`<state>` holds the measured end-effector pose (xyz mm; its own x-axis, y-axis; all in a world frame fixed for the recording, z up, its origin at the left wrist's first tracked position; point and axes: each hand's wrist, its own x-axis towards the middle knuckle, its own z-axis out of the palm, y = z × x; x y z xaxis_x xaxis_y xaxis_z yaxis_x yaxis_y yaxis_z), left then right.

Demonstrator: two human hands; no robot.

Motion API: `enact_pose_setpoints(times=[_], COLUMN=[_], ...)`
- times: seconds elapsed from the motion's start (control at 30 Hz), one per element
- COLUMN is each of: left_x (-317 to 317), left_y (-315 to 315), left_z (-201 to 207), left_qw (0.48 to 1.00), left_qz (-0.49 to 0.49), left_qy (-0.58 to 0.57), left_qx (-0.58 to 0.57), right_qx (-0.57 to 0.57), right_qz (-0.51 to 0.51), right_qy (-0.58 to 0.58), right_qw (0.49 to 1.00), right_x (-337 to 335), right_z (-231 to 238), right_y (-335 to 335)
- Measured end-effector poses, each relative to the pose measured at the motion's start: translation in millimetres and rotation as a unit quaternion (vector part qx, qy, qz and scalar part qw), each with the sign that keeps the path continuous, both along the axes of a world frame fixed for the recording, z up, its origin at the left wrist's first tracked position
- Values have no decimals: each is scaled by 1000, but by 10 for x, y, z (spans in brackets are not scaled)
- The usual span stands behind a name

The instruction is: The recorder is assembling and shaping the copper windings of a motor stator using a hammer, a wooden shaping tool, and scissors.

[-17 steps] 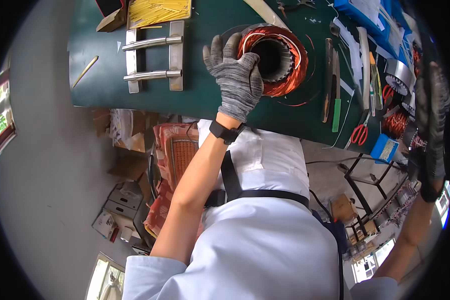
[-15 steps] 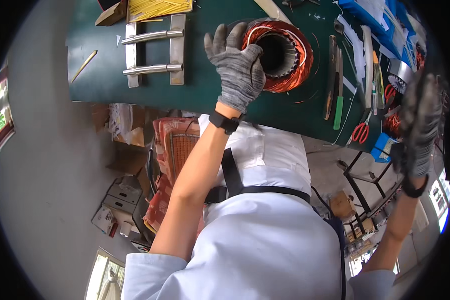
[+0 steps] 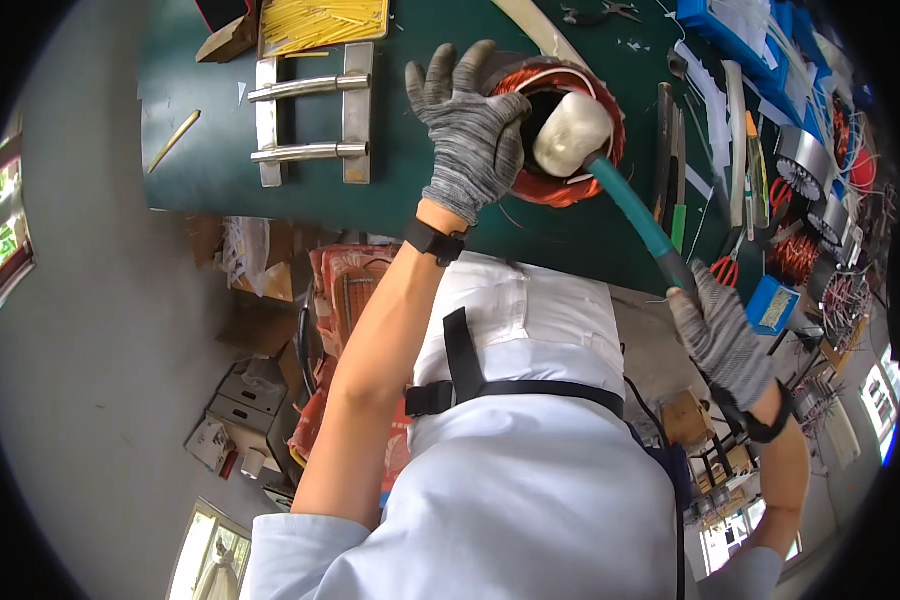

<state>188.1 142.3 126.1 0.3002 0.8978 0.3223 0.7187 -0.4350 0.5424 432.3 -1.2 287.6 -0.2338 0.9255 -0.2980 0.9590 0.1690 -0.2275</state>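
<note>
A round motor stator with copper windings point(image 3: 592, 178) sits on the green workbench point(image 3: 410, 180). My left hand point(image 3: 470, 140), in a grey knit glove, lies on the stator's left rim and steadies it. My right hand point(image 3: 722, 335), also gloved, grips the teal handle of a mallet point(image 3: 625, 195). The mallet's white head point(image 3: 568, 135) is over the stator's bore, at or just above the windings.
A metal frame with two bars point(image 3: 305, 115) and a tray of yellow strips point(image 3: 320, 20) lie at the bench's left. Red-handled scissors point(image 3: 725, 268), hand tools, blue bins point(image 3: 730, 30) and more wound stators point(image 3: 800, 255) crowd the right. Cardboard boxes point(image 3: 260, 330) stand on the floor below.
My right hand swung in from the far right edge, bringing the mallet head down onto the stator. My left hand stayed on the stator's rim.
</note>
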Motion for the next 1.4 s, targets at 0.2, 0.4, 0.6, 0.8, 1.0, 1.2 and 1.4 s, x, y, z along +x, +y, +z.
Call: enact_pose_setpoints(times=[0.2,0.4,0.6,0.8,1.0,1.2,1.4], left_x=[-64,-15,125,35,-473,-201,-193], left_y=[-90,0,-318,-755,-377,568,52], left_z=[26,72,20,38,-47,-7,-60], left_qw=[999,997,974,921,824,782,771], left_qz=[26,-27,83,93,43,-64,31], left_qy=[-22,-64,-166,-333,-342,-405,-513], left_qx=[0,18,-128,-177,-450,-469,-377], right_qx=[-59,-125,65,-81,242,-61,-133], right_qz=[-164,-18,-176,-436,-236,-425,-339], right_qy=[158,-96,201,182,77,674,829], right_qw=[972,987,961,877,938,600,424], right_x=[926,206,512,656,452,-755,-720], right_z=[453,-192,-813,-1457,-1474,-1548,-1588], right_y=[859,4,-299,-81,308,880,1222])
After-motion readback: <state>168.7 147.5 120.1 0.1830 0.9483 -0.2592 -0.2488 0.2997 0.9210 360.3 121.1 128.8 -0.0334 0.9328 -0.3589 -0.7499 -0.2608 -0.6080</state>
